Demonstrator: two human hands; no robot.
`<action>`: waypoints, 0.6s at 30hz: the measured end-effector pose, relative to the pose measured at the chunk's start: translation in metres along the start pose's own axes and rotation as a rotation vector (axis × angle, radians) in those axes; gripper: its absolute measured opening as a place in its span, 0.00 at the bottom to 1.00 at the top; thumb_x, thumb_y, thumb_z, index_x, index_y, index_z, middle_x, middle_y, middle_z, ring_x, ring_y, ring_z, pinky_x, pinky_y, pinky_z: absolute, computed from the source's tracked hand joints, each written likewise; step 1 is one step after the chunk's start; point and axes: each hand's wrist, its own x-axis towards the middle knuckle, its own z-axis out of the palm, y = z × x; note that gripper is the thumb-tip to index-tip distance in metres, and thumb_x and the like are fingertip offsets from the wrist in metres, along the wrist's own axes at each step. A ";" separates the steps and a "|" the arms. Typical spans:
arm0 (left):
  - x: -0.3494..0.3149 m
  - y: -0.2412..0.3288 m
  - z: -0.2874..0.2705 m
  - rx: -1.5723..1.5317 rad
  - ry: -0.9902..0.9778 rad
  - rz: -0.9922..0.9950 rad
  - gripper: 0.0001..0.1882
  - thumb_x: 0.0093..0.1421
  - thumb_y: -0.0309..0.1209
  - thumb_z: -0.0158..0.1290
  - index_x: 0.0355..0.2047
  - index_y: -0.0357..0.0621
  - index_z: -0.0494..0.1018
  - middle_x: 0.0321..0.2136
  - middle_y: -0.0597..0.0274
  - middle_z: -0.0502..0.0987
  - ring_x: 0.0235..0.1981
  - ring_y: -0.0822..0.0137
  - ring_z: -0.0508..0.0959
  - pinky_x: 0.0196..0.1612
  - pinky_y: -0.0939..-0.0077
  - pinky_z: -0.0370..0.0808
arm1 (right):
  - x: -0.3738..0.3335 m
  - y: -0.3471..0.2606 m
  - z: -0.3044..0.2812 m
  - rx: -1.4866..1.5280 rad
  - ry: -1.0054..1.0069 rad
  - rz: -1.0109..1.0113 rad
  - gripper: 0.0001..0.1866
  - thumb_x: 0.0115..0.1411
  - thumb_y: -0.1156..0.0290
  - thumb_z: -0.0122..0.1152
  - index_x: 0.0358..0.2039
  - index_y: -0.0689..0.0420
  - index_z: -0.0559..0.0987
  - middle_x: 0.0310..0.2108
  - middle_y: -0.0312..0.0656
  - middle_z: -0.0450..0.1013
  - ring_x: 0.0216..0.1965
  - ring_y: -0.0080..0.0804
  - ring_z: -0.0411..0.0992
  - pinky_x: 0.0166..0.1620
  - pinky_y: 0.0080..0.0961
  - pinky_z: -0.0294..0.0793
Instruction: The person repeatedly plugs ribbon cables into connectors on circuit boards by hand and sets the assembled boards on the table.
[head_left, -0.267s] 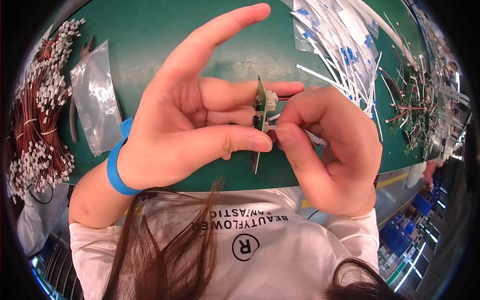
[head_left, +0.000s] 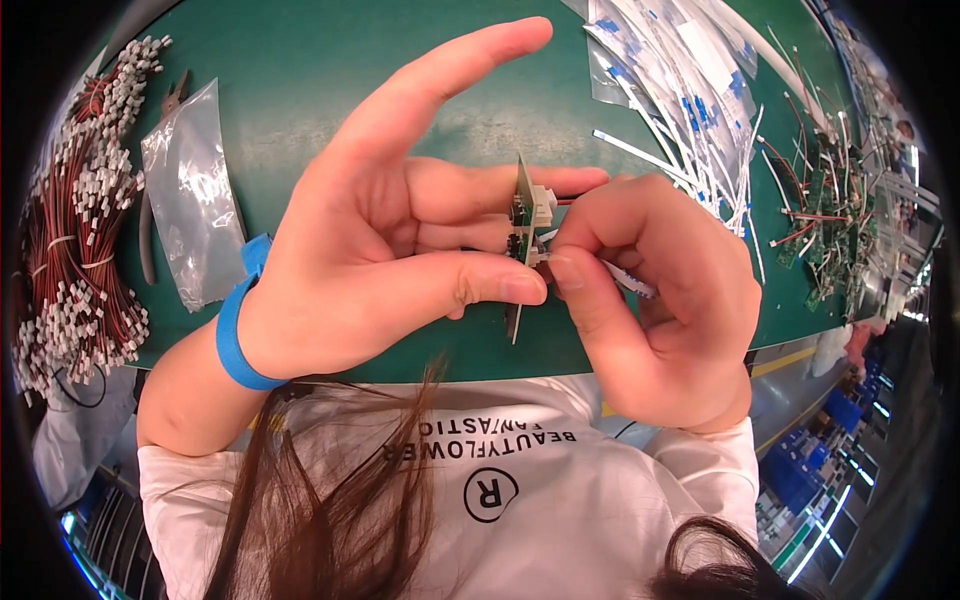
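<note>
closest to the camera, long brown hair [head_left: 340, 500] falls over a white printed shirt [head_left: 560, 490]. above it, the left hand [head_left: 390, 250], with a blue wrist strap [head_left: 238, 330], pinches a small green circuit board [head_left: 520, 250] seen edge-on between thumb and fingers, forefinger stretched free. the right hand [head_left: 660, 300] is curled tight, its fingertips [head_left: 560, 270] pressing a thin white flat ribbon cable [head_left: 625, 278] at the board's edge. a white plastic connector [head_left: 541, 205] juts from the board. beneath lies a smooth green work mat [head_left: 300, 70]. farther left rest a crinkled clear plastic bag [head_left: 190, 190], pliers [head_left: 150, 210], and bundled red wires with white plugs [head_left: 75, 230]. farther right, loose white ribbon cables [head_left: 680, 80] pile up, then more green boards [head_left: 830, 220].
</note>
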 end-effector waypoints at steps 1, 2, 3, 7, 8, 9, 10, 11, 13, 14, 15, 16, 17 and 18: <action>0.000 0.000 0.001 0.000 0.000 0.001 0.47 0.38 0.13 0.50 0.55 0.40 0.36 0.34 0.48 0.72 0.20 0.78 0.71 0.23 0.91 0.68 | 0.000 0.000 0.000 -0.005 0.003 -0.002 0.03 0.45 0.87 0.48 0.23 0.68 0.67 0.22 0.40 0.65 0.23 0.21 0.64 0.25 0.13 0.66; 0.000 0.001 0.004 -0.021 0.023 -0.015 0.47 0.38 0.13 0.50 0.55 0.40 0.36 0.34 0.49 0.72 0.20 0.78 0.71 0.23 0.90 0.67 | 0.000 0.000 0.000 -0.005 0.003 -0.003 0.03 0.45 0.87 0.48 0.23 0.68 0.67 0.22 0.40 0.65 0.23 0.21 0.64 0.25 0.13 0.66; 0.001 0.002 0.005 -0.041 0.047 -0.030 0.47 0.38 0.13 0.51 0.55 0.40 0.36 0.34 0.50 0.72 0.20 0.78 0.71 0.22 0.90 0.67 | 0.000 0.001 0.001 -0.007 0.005 0.001 0.04 0.45 0.87 0.48 0.23 0.67 0.67 0.21 0.40 0.65 0.22 0.21 0.64 0.25 0.13 0.66; 0.001 0.002 0.006 -0.028 0.048 -0.017 0.46 0.38 0.12 0.50 0.55 0.40 0.36 0.34 0.51 0.72 0.20 0.78 0.70 0.22 0.90 0.67 | 0.001 0.000 0.001 -0.031 0.012 -0.014 0.04 0.44 0.87 0.48 0.22 0.67 0.67 0.21 0.39 0.65 0.22 0.20 0.64 0.24 0.13 0.66; 0.001 0.001 0.006 -0.025 0.050 -0.011 0.46 0.38 0.12 0.49 0.55 0.40 0.36 0.34 0.51 0.72 0.20 0.78 0.70 0.22 0.90 0.66 | 0.001 0.000 0.001 -0.031 0.012 -0.014 0.04 0.44 0.87 0.48 0.22 0.67 0.67 0.21 0.39 0.65 0.22 0.20 0.64 0.24 0.13 0.66; 0.001 0.001 0.006 -0.021 0.052 -0.005 0.46 0.38 0.12 0.49 0.55 0.40 0.36 0.34 0.51 0.72 0.20 0.78 0.70 0.22 0.90 0.66 | 0.001 0.000 0.001 -0.033 0.010 -0.005 0.04 0.44 0.87 0.49 0.22 0.66 0.67 0.20 0.39 0.65 0.22 0.20 0.64 0.24 0.12 0.66; 0.001 0.001 0.006 -0.021 0.052 -0.005 0.46 0.38 0.12 0.49 0.55 0.40 0.36 0.34 0.51 0.72 0.20 0.78 0.70 0.22 0.90 0.66 | 0.001 0.000 0.002 -0.035 0.008 0.004 0.04 0.44 0.88 0.49 0.22 0.66 0.67 0.20 0.39 0.65 0.21 0.20 0.64 0.24 0.12 0.65; 0.001 0.002 0.007 -0.030 0.054 -0.018 0.46 0.38 0.12 0.49 0.55 0.40 0.36 0.34 0.52 0.73 0.20 0.78 0.70 0.22 0.90 0.66 | 0.001 0.000 0.002 -0.035 0.009 0.004 0.04 0.44 0.88 0.49 0.22 0.66 0.67 0.20 0.39 0.65 0.21 0.20 0.64 0.24 0.12 0.65; 0.001 0.003 0.007 -0.039 0.055 -0.032 0.46 0.38 0.12 0.49 0.55 0.40 0.36 0.34 0.52 0.73 0.20 0.78 0.70 0.21 0.90 0.65 | 0.001 0.002 0.003 -0.078 0.023 -0.063 0.05 0.43 0.88 0.49 0.21 0.66 0.67 0.19 0.39 0.65 0.20 0.20 0.63 0.23 0.12 0.64; 0.001 0.003 0.006 -0.035 0.048 -0.038 0.47 0.38 0.12 0.49 0.55 0.40 0.36 0.34 0.52 0.73 0.20 0.78 0.69 0.21 0.90 0.65 | 0.001 0.001 0.003 -0.078 0.023 -0.064 0.05 0.43 0.88 0.49 0.21 0.66 0.67 0.19 0.39 0.65 0.20 0.20 0.63 0.23 0.12 0.64; 0.001 0.004 0.006 -0.032 0.040 -0.044 0.47 0.38 0.12 0.49 0.55 0.40 0.36 0.34 0.52 0.73 0.20 0.79 0.69 0.21 0.90 0.65 | 0.001 0.001 0.004 -0.076 0.027 -0.056 0.05 0.43 0.88 0.49 0.21 0.65 0.67 0.19 0.39 0.65 0.19 0.20 0.63 0.22 0.12 0.64; 0.002 0.004 0.005 -0.032 0.039 -0.044 0.47 0.38 0.12 0.49 0.55 0.40 0.36 0.34 0.52 0.73 0.20 0.79 0.69 0.21 0.90 0.65 | 0.001 0.000 0.004 -0.074 0.031 -0.047 0.05 0.43 0.88 0.49 0.21 0.65 0.68 0.19 0.39 0.65 0.19 0.20 0.63 0.21 0.12 0.63; 0.002 0.003 0.005 -0.048 0.032 -0.039 0.46 0.38 0.12 0.49 0.55 0.40 0.36 0.34 0.51 0.72 0.20 0.79 0.69 0.21 0.90 0.64 | 0.001 0.000 0.004 -0.074 0.031 -0.048 0.05 0.43 0.88 0.49 0.21 0.65 0.68 0.19 0.39 0.65 0.19 0.20 0.63 0.21 0.12 0.63; 0.002 0.003 0.005 -0.065 0.024 -0.034 0.46 0.38 0.12 0.49 0.55 0.41 0.36 0.34 0.51 0.72 0.20 0.79 0.69 0.20 0.90 0.64 | 0.002 0.001 0.004 -0.082 0.034 -0.065 0.05 0.43 0.88 0.49 0.21 0.65 0.68 0.18 0.38 0.65 0.19 0.20 0.62 0.21 0.13 0.63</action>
